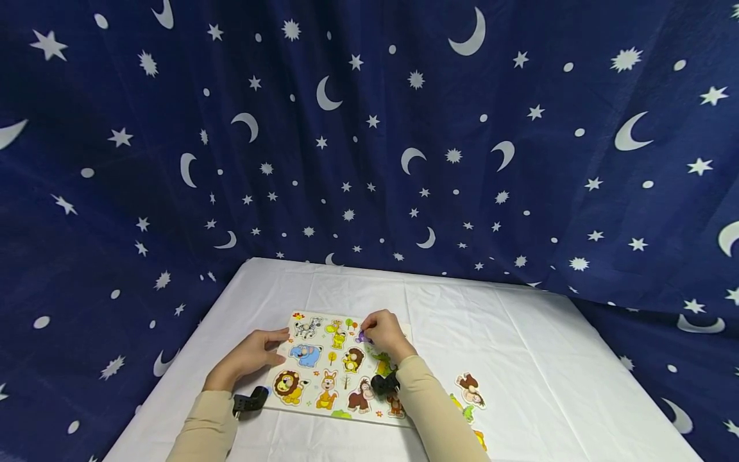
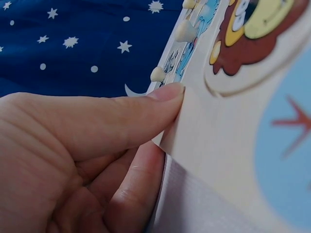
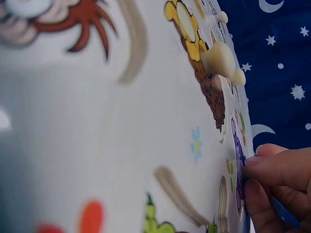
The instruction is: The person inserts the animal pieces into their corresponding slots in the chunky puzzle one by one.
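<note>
A white wooden puzzle board (image 1: pixel 312 378) with printed animals and knobbed pieces lies on the table. My left hand (image 1: pixel 251 353) grips its left edge, thumb on the top face and fingers at the edge, as the left wrist view shows. At the board's far right, my right hand (image 1: pixel 388 333) pinches a purple animal piece (image 3: pixel 238 160) between thumb and fingertips; its knob is hidden by them. Whether that piece lies fully flat in its recess I cannot tell. Near it sit a hedgehog piece (image 1: pixel 353 360) and a giraffe piece (image 1: pixel 336 335). My right forearm covers part of the board's right side.
Right of the board, on the white tablecloth (image 1: pixel 519 359), lie a brown monkey-like piece (image 1: pixel 470 390), a green and yellow piece (image 1: pixel 467 412) and an orange piece (image 1: pixel 480 439), partly behind my right sleeve. A dark blue star-and-moon curtain (image 1: pixel 369 160) hangs behind the table.
</note>
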Demonstrator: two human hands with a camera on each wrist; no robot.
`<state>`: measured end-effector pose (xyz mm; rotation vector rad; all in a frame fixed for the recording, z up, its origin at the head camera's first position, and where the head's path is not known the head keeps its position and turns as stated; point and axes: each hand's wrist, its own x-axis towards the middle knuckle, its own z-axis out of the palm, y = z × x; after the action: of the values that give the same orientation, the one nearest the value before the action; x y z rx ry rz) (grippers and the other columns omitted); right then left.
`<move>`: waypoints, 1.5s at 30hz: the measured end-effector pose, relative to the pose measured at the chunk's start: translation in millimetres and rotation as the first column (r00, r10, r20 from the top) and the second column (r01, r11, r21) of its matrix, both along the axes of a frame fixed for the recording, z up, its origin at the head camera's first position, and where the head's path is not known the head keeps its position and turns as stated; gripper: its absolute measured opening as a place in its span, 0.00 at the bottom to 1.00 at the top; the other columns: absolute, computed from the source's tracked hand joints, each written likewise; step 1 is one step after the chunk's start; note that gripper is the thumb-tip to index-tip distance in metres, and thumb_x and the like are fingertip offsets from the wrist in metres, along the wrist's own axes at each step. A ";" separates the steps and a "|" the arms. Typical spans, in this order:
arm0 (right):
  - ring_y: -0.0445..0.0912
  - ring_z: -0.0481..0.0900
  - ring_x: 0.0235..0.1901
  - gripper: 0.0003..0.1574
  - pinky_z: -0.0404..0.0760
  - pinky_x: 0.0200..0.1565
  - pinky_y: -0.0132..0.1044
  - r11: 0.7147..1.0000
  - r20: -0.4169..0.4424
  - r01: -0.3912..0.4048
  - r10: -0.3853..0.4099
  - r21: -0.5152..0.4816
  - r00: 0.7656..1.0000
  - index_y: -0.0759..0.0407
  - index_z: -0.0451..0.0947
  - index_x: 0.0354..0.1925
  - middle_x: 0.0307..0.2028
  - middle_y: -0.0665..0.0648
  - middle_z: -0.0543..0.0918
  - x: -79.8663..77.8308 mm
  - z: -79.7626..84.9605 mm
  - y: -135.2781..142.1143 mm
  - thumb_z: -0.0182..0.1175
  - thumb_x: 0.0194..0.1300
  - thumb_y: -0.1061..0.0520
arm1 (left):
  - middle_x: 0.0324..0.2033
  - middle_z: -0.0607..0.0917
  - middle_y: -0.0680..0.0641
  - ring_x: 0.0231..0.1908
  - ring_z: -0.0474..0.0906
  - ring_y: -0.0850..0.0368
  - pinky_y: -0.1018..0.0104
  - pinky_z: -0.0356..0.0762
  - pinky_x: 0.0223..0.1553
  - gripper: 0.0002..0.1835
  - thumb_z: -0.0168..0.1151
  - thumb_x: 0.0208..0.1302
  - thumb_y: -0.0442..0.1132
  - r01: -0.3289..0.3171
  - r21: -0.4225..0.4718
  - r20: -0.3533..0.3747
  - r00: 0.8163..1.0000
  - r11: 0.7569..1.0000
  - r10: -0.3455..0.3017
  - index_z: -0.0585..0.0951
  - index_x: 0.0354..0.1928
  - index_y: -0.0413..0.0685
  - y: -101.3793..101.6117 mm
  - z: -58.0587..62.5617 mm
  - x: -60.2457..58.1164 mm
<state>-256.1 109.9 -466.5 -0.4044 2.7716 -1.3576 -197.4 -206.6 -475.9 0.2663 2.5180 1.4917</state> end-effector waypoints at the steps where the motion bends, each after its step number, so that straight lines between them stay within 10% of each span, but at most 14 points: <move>1: 0.39 0.76 0.25 0.10 0.77 0.29 0.29 1.000 0.001 0.001 -0.001 -0.003 1.000 0.63 0.86 0.27 0.25 0.55 0.87 -0.3 -0.4 0.1 0.62 0.56 0.73 | 0.70 0.68 0.30 0.72 0.60 0.31 0.41 0.58 0.73 0.31 0.69 0.52 0.25 0.009 0.000 -0.006 1.000 1.000 -0.009 0.76 0.62 0.28 -0.2 0.3 0.5; 45: 0.40 0.76 0.26 0.10 0.77 0.30 0.29 0.994 -0.038 -0.050 0.054 0.102 0.998 0.66 0.84 0.31 0.26 0.56 0.85 9.4 10.9 16.5 0.62 0.51 0.75 | 0.71 0.67 0.32 0.73 0.58 0.32 0.41 0.56 0.73 0.31 0.68 0.53 0.25 -0.008 -0.001 0.018 1.000 1.000 0.008 0.75 0.63 0.29 1.7 2.1 4.6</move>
<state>-246.8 126.4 -455.6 -0.5009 2.8264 -1.2054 -192.8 -204.9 -473.8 0.2423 2.5082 1.4892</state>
